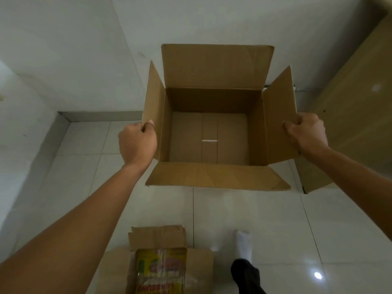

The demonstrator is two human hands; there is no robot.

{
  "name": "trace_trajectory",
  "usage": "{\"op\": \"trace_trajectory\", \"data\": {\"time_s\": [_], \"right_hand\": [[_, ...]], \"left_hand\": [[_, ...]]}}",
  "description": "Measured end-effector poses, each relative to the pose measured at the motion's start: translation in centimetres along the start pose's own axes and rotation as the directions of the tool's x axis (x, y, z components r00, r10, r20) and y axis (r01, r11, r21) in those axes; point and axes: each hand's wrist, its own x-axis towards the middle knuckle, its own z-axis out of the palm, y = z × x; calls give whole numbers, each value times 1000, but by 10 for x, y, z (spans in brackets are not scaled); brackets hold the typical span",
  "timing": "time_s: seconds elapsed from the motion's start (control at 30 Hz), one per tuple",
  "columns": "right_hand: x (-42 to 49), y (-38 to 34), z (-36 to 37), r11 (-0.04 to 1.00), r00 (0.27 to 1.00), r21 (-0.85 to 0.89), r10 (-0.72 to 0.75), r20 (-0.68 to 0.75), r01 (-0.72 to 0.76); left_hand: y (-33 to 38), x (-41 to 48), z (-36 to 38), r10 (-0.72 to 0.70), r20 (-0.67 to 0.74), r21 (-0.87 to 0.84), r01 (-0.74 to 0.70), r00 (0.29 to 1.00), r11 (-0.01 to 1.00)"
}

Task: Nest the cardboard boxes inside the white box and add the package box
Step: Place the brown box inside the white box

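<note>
- Large cardboard box (210, 132), open top, all four flaps up or splayed, held out in front of the person at about 12 o'clock. It appears to hang clear of the tiled floor (275, 230), though its underside is hidden. Interior empty; a strip of tape crosses the bottom seam.
- Left hand (136, 141) at 9 o'clock of the box, fingers curled shut around the lower edge of the left side flap. Right hand (305, 132) at 3 o'clock, fingers likewise clenched on the right side flap. Both grips are on flaps only — not on the walls or the base.
- Risk 1: flaps hinge on a crease. With the load carried there, a flap could fold or tear and the box would tip or drop. Judgement, not observed.
- Risk 2: near flap at 6 o'clock hangs outward and hides the floor below it, so the landing spot cannot be seen from here; a blind set-down could miss or catch an edge.
- Smaller cardboard box (161, 262) sits on the floor at 6 o'clock, torn flap up, a yellow printed package (161, 270) inside. A foot in a white sock (244, 245) stands just to its right — stepping forward could clip the box.
- Tall wooden panel (350, 107) at 2–3 o'clock lies close behind the right flap; swinging right could snag on it.
- No white box identifiable in view — destination unknown, so nesting order cannot be checked yet.
</note>
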Motion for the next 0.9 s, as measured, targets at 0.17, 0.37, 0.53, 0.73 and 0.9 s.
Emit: {"op": "trace_trajectory", "data": {"time_s": [0.17, 0.37, 0.53, 0.73, 0.9], "right_hand": [[85, 3, 32, 1000, 999, 7, 6, 39, -7], [167, 12, 74, 1000, 995, -18, 16, 99, -14], [221, 8, 92, 993, 987, 73, 86, 134, -96], [251, -1, 93, 993, 980, 57, 87, 177, -99], [257, -12, 93, 998, 976, -2, 57, 209, -58]], "left_hand": [[5, 53, 68, -39, -22, -11, 39, 999, 999], [-4, 97, 138, -26, -9, 30, 26, 1000, 999], [-2, 130, 170, -38, -50, 76, 42, 998, 996], [2, 156, 178, -46, -21, 115, 48, 999, 992], [6, 159, 182, -32, 5, 125, 31, 999, 992]]}}
